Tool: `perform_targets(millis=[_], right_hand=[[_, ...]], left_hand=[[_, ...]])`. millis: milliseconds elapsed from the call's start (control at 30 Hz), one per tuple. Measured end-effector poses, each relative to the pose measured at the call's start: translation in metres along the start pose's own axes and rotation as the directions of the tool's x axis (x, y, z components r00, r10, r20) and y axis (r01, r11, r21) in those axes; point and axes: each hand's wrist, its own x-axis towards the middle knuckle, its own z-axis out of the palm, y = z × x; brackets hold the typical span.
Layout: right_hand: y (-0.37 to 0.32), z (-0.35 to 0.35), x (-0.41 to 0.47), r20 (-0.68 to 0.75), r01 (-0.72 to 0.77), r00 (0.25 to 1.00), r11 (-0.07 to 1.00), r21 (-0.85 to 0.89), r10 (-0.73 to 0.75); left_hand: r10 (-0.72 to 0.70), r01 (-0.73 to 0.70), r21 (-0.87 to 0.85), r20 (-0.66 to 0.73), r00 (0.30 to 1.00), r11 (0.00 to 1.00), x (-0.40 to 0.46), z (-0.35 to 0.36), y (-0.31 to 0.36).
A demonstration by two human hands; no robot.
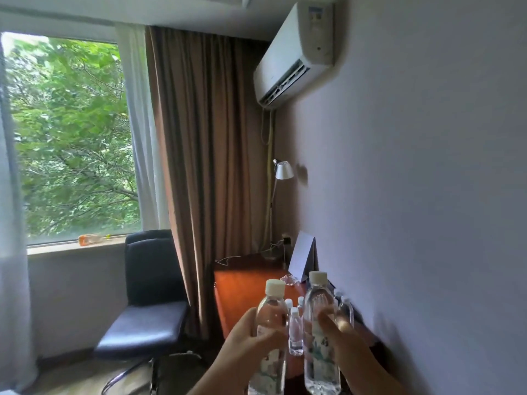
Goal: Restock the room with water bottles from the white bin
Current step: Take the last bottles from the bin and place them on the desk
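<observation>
I hold two clear water bottles with white caps upright in front of me. My left hand (251, 334) grips the left water bottle (271, 312) around its middle. My right hand (342, 340) grips the right water bottle (318, 303), which stands slightly higher. Behind them, several smaller water bottles (296, 329) stand on the reddish wooden desk (242, 286) against the wall. The white bin is not in view.
A black office chair (148, 303) stands left of the desk, below the window. At the desk's far end are a folded card stand (303, 258), a silver lamp (282, 171) and cables. Brown curtains hang behind; an air conditioner (296, 55) is mounted high on the right wall.
</observation>
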Motion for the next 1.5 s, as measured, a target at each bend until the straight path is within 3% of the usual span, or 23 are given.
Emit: perform_targets(millis=[167,233,433,633,733,967,1167,1500], right_hand=[[-0.005,0.038,0.058,-0.121,0.036,0.990,0.970,-0.239,-0.066],[-0.007,0.053,0.078,-0.141,0.018,0.988,0.965,-0.261,-0.057],[0.015,0.094,0.130,-0.226,-0.016,0.974,0.987,-0.160,-0.021],[0.086,0.124,0.169,-0.318,-0.149,0.936,0.989,0.023,0.149],[0.134,0.127,0.196,-0.429,-0.237,0.875,0.971,0.027,0.226],[0.232,0.135,0.263,-0.463,-0.350,0.785,0.911,0.217,0.412],[0.273,0.139,0.315,-0.505,-0.425,0.715,0.874,0.235,0.483],[0.308,0.181,0.343,-0.692,-0.558,0.490,0.800,0.219,0.531]], left_hand=[[0.033,-0.034,0.075,0.014,0.999,0.997,0.084,-0.061,-0.009],[0.043,-0.045,0.096,0.031,0.999,0.994,0.116,-0.087,-0.013],[0.011,-0.034,0.124,0.184,0.983,0.992,0.199,-0.148,-0.043],[-0.148,0.101,0.167,0.298,0.943,0.981,0.269,-0.177,-0.120],[-0.212,0.123,0.261,0.349,0.913,0.957,0.305,-0.177,-0.165],[-0.373,0.221,0.356,0.445,0.814,0.908,0.411,-0.171,-0.237],[-0.456,0.182,0.511,0.485,0.746,0.840,0.483,-0.159,-0.286],[-0.521,0.089,0.609,0.583,0.624,0.788,0.529,-0.145,-0.364]])
